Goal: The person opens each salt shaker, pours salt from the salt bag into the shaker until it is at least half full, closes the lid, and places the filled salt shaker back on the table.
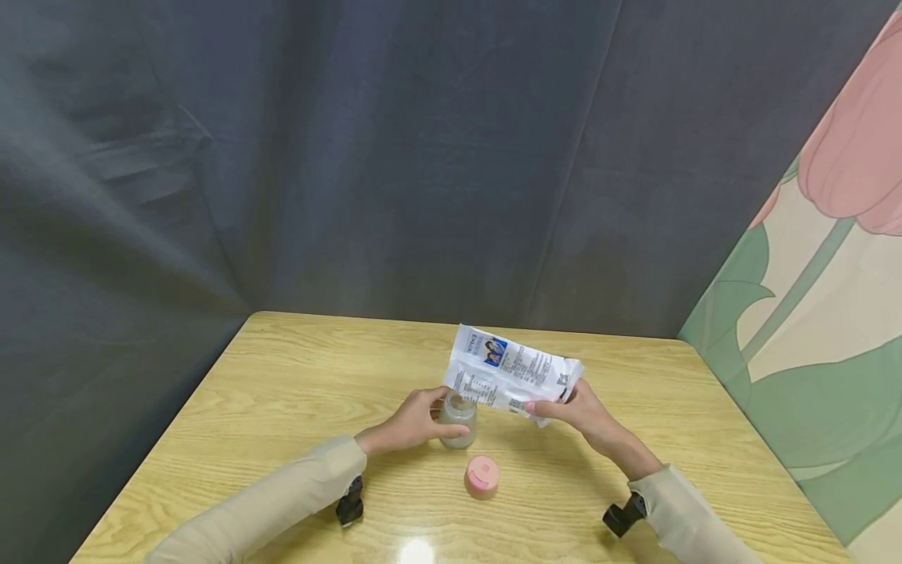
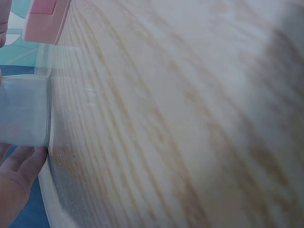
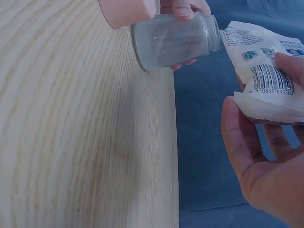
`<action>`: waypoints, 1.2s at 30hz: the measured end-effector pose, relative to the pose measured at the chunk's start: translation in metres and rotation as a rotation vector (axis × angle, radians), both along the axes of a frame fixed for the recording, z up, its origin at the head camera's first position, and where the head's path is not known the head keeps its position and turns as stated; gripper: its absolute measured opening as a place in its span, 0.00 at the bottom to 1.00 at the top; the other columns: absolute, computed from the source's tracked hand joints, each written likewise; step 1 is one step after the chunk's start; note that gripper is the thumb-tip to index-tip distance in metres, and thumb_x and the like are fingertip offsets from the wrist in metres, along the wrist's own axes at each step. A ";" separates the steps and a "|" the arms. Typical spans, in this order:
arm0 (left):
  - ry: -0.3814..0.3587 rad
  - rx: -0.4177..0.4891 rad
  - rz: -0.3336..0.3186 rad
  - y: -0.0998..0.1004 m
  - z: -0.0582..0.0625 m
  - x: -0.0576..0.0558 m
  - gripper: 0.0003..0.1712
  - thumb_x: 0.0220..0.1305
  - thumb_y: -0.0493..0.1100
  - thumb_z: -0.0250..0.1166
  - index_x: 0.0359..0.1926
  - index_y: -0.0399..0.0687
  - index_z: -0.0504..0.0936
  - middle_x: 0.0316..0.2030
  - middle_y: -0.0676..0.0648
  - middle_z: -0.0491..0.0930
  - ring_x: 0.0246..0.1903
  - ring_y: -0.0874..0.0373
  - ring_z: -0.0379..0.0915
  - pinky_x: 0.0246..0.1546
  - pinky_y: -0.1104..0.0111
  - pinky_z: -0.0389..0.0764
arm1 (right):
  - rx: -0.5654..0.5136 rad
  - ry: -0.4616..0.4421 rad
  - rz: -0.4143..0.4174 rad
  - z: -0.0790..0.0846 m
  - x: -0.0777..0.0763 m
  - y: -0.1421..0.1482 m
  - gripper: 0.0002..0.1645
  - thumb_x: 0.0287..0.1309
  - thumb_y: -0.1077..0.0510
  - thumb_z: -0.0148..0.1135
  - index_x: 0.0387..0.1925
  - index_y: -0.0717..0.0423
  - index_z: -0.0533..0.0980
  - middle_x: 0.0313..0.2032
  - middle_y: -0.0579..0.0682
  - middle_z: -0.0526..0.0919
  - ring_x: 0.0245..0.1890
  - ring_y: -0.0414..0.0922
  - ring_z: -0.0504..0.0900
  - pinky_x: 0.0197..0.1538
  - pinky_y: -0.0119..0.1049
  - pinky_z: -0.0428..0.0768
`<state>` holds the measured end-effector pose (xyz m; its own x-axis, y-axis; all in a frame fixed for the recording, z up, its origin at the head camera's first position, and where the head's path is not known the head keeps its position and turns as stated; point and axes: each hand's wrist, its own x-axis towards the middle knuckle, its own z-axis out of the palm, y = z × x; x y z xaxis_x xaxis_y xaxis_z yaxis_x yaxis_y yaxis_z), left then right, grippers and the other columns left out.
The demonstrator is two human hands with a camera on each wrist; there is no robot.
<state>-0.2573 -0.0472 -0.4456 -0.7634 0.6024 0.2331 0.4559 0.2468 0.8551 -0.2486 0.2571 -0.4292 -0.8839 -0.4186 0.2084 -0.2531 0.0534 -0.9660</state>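
White packet (image 1: 521,372) at open jar (image 1: 458,416), barcode (image 3: 272,79) 6 970855 690203

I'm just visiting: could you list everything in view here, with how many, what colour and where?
Packet: one, white with print and a blue picture, held up by the jar's mouth
Jar: one, see-through greyish, on the table
Cap: one, pink, on the table, nearer the person than the jar
Table: one, yellowish wood-grain, below everything
Curtain: one, dark blue-grey, behind and left
Flower mural: one, pink, green and cream, right
Sleeves: two, beige, on the arms
Wrist cameras: two, black, near the cuffs
Left hand: one, bare, round the jar
Right hand: one, bare, gripping the packet
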 end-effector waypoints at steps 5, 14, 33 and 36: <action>0.001 -0.003 -0.001 0.001 -0.004 -0.002 0.32 0.58 0.35 0.73 0.61 0.30 0.73 0.53 0.36 0.80 0.52 0.44 0.79 0.53 0.60 0.79 | 0.004 0.014 0.013 0.002 0.001 -0.001 0.26 0.57 0.70 0.66 0.57 0.53 0.75 0.50 0.51 0.85 0.46 0.50 0.85 0.42 0.39 0.85; 0.002 -0.016 0.001 0.001 -0.032 -0.020 0.35 0.58 0.41 0.75 0.64 0.37 0.73 0.54 0.42 0.80 0.52 0.51 0.79 0.53 0.68 0.78 | 0.009 0.038 0.019 0.002 0.002 0.000 0.25 0.58 0.70 0.65 0.57 0.53 0.75 0.49 0.51 0.85 0.44 0.50 0.86 0.38 0.37 0.84; -0.028 0.020 -0.023 -0.001 -0.037 -0.021 0.33 0.59 0.41 0.74 0.62 0.36 0.73 0.54 0.40 0.80 0.52 0.49 0.79 0.52 0.66 0.79 | 0.036 0.056 0.022 0.004 0.001 0.000 0.28 0.58 0.69 0.66 0.60 0.57 0.72 0.51 0.51 0.84 0.46 0.51 0.85 0.41 0.39 0.85; -0.031 0.024 -0.015 0.000 -0.033 -0.019 0.32 0.59 0.39 0.73 0.63 0.34 0.73 0.54 0.39 0.79 0.53 0.47 0.79 0.53 0.64 0.79 | 0.039 0.063 0.028 0.004 0.001 0.000 0.28 0.59 0.70 0.66 0.61 0.58 0.71 0.52 0.51 0.83 0.47 0.52 0.85 0.43 0.40 0.85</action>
